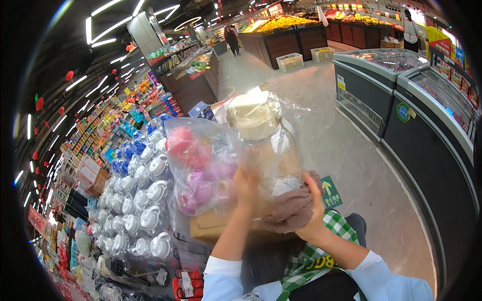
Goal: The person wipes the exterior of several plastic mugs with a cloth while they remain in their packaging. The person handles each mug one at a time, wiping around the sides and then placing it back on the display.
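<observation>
My right hand [314, 210] is closed around a brown cloth [292, 210], pressed near the lower end of a clear plastic bag. My left hand [246, 180], blurred, lies against the bag's left side; whether it grips the plastic cannot be told. In or under the clear plastic is a cream-coloured lidded container [251, 114], probably a bottle or jug, above brown cardboard [280, 158]. Just left of my left hand, a translucent bag of pink and purple items [203, 169] rests on a cardboard box [211, 225].
Many plastic-wrapped white cups or bottles [150, 218] stand at left, blue ones [128, 156] behind. Chest freezers [425, 150] line the right side. White crates [290, 62] sit by the fruit stand [263, 45]. A person [231, 39] is in the far aisle, another [410, 32] beyond the freezers.
</observation>
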Available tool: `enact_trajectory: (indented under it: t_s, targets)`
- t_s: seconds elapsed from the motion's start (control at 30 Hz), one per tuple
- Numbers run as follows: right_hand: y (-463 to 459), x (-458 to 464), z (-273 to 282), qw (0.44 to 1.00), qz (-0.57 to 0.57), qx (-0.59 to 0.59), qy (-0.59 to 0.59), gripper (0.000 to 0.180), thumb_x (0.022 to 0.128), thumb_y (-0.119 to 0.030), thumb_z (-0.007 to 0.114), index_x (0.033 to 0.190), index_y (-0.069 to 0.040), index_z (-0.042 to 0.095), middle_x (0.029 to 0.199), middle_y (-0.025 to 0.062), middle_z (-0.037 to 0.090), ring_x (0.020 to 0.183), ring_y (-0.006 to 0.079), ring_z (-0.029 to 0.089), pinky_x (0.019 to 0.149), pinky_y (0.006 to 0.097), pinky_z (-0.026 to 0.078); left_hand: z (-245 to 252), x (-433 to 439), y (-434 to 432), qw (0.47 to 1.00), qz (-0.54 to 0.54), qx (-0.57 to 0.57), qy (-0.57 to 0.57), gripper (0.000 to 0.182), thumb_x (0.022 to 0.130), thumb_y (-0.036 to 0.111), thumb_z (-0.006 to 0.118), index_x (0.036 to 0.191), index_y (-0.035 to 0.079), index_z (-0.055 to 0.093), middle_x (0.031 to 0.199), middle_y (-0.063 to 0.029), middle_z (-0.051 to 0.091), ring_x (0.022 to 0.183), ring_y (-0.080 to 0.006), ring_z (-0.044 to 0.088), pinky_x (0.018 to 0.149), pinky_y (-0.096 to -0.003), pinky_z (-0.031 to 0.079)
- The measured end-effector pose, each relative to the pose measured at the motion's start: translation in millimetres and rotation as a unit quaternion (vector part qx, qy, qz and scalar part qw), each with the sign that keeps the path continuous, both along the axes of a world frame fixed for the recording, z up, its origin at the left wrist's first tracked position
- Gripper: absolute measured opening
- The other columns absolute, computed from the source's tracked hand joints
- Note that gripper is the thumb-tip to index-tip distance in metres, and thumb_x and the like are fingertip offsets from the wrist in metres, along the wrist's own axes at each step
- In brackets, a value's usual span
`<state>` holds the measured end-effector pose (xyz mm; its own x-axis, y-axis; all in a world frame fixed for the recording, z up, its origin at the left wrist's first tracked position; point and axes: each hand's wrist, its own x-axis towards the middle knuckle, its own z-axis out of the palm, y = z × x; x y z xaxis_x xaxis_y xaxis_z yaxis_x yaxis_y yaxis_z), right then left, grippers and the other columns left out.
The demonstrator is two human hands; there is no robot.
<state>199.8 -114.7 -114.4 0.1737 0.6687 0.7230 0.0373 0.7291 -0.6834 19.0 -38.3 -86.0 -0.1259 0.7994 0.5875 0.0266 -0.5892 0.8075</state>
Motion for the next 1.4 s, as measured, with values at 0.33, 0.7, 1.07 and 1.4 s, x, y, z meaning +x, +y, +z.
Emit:
enact_trajectory:
  t_s: [0.33,0.7,1.07,1.4]
  targets:
    - [53,-14,10,0.996,-0.025,-0.087,0.021,0.011,0.083,-0.005,0.060,0.088,-0.007,0.051,0.082,0.0095,0.047,0.083,0.0294,0.049,0.085,0.0387,0.039,16,17,-8,0.995,-0.094,-0.009,-0.037,0.115,0.080,0.078,0.065,0.158,0.005,0.022,0.157,-0.0205,0.037,0.146,-0.0321,0.037,0.117,-0.0492,0.035]
    - [39,-1,12,0.997,0.049,-0.062,-0.016,0.013,0.103,-0.017,0.050,0.111,-0.008,0.055,0.098,0.0020,0.053,0.093,0.0183,0.053,0.088,0.0300,0.045,14,11,-4,0.990,-0.138,-0.008,-0.004,0.120,0.075,0.067,0.079,0.159,0.010,0.015,0.152,-0.0208,0.041,0.138,-0.0387,0.044,0.113,-0.0536,0.036]
    - [37,-5,-9,0.959,0.216,-0.145,0.108,0.041,0.103,-0.025,0.058,0.139,-0.010,0.047,0.126,0.0037,0.055,0.119,0.0191,0.053,0.106,0.0318,0.043,7,14,-3,0.997,-0.025,0.053,0.049,0.116,0.078,0.077,0.069,0.155,0.002,0.026,0.145,-0.0183,0.048,0.125,-0.0303,0.054,0.103,-0.0455,0.046]
    - [32,27,5,0.974,-0.047,0.064,-0.213,0.039,0.085,-0.010,0.073,0.122,-0.006,0.064,0.108,0.0101,0.065,0.098,0.0277,0.064,0.087,0.0353,0.053,3,13,-2,0.993,0.021,0.111,0.040,0.104,0.086,0.073,0.063,0.155,0.004,0.027,0.143,-0.0195,0.051,0.130,-0.0289,0.050,0.107,-0.0421,0.042]
